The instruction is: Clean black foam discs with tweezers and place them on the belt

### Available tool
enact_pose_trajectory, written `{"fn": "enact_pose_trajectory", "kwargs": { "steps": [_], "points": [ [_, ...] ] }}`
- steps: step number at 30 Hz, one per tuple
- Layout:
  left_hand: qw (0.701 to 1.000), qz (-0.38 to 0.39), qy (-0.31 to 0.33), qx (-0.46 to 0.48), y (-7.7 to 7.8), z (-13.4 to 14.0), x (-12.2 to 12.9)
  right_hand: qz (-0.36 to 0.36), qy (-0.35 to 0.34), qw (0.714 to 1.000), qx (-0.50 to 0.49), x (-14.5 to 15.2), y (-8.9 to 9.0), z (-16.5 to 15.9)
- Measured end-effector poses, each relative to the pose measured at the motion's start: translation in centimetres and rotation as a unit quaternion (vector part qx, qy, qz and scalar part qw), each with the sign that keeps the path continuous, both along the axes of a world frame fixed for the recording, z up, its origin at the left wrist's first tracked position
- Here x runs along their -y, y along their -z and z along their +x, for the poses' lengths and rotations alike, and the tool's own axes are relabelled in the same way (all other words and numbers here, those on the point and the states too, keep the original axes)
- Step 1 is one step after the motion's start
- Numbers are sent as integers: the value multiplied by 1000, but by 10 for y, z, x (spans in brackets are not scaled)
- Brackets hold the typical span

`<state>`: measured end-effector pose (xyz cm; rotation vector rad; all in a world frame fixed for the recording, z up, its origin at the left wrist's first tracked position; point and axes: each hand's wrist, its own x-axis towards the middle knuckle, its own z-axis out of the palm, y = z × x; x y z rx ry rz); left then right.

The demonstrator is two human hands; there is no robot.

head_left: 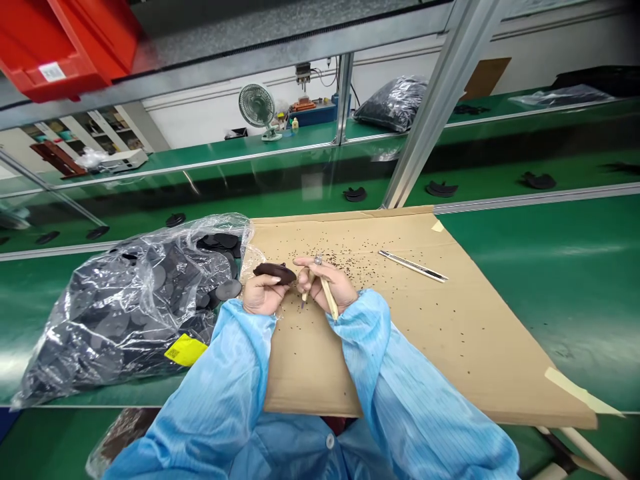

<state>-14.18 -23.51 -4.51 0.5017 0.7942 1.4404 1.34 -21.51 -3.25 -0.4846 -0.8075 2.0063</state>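
My left hand [263, 297] is closed around the edge of a dark, rounded plastic piece [275, 271], thumb on top. Close beside it, my right hand [330, 283] grips a pair of pliers [327, 297] with pale handles; the handles spread toward me. Their metal head is small and partly covered by my fingers, so I cannot tell whether the jaws touch the piece. Tiny dark scraps [350, 257] are scattered over the brown cardboard [310, 373] beneath my hands. A clear plastic bag [125, 313] full of similar dark pieces lies at my left, its mouth near my left hand.
A slim cutter knife [413, 266] lies on the cardboard at the right. Beyond the cardboard, several dark pieces [355, 194] sit spaced along a green belt [300, 193]. A metal post [435, 107] rises at the belt's edge. A red bin [70, 47] overhangs at upper left.
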Motion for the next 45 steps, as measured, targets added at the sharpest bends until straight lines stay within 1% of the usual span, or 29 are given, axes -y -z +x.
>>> {"fn": "enact_pose_trajectory", "kwargs": {
  "steps": [2,4,6,8,9,11,13,15,18,19,21,24,25,26,27,28,29,31,32,33,34,36,38,40,41,43,45],
  "points": [
    [998,-9,17,67,-3,-4,3,-1,17,1000,6,-2,2,1],
    [993,0,39,110,-5,-5,5,-5,48,999,24,-6,4,0],
    [989,17,65,129,-5,-5,8,1,96,994,48,-8,7,-1],
    [987,26,78,138,-6,-4,9,31,169,981,85,-10,9,-3],
    [987,26,81,140,-6,-3,10,56,217,968,111,-10,10,-4],
    [986,23,84,141,-7,-3,10,113,313,928,169,-9,12,-5],
    [987,17,82,135,-7,-2,9,154,374,886,228,-9,15,-7],
    [992,0,61,111,-5,-1,7,167,390,857,293,-8,19,-9],
    [998,-50,-4,31,-1,5,3,150,387,831,371,-8,24,-13],
    [998,-62,-25,0,-1,7,1,142,387,828,380,-7,24,-14],
    [995,-66,-51,-57,-2,12,-5,133,388,832,374,-6,25,-16],
    [984,-41,-109,-136,-14,12,-25,126,398,840,346,-5,25,-18],
    [973,-31,-142,-179,-20,9,-36,124,401,842,339,-6,25,-18],
    [955,-22,-177,-236,-28,3,-50,121,402,843,335,-6,26,-19],
    [926,-9,-207,-316,-36,-4,-66,119,402,844,333,-6,26,-19],
    [879,2,-239,-412,-45,-13,-83,117,401,845,333,-6,27,-19],
    [827,14,-255,-502,-54,-22,-102,118,399,846,335,-7,28,-20],
    [715,17,-257,-650,-69,-38,-141,120,398,844,340,-7,30,-21],
    [671,13,-243,-701,-75,-43,-160,121,400,841,343,-7,31,-21],
    [639,0,-231,-734,-78,-44,-177,123,403,839,345,-7,31,-22],
    [618,-23,-213,-757,-79,-42,-192,123,407,837,345,-7,31,-22],
    [600,-68,-170,-779,-73,-26,-218,113,417,835,341,-7,30,-24],
    [596,-86,-115,-790,-60,4,-239,90,429,837,327,-7,28,-26],
    [602,-74,-53,-793,-44,41,-258,60,442,839,311,-7,28,-27],
    [606,-65,-35,-792,-36,61,-267,47,448,839,304,-8,29,-27],
    [613,-50,-9,-789,-22,97,-284,22,459,839,292,-10,34,-27],
    [613,-47,0,-789,-12,126,-300,-3,461,841,282,-15,43,-26]
  ]
}}
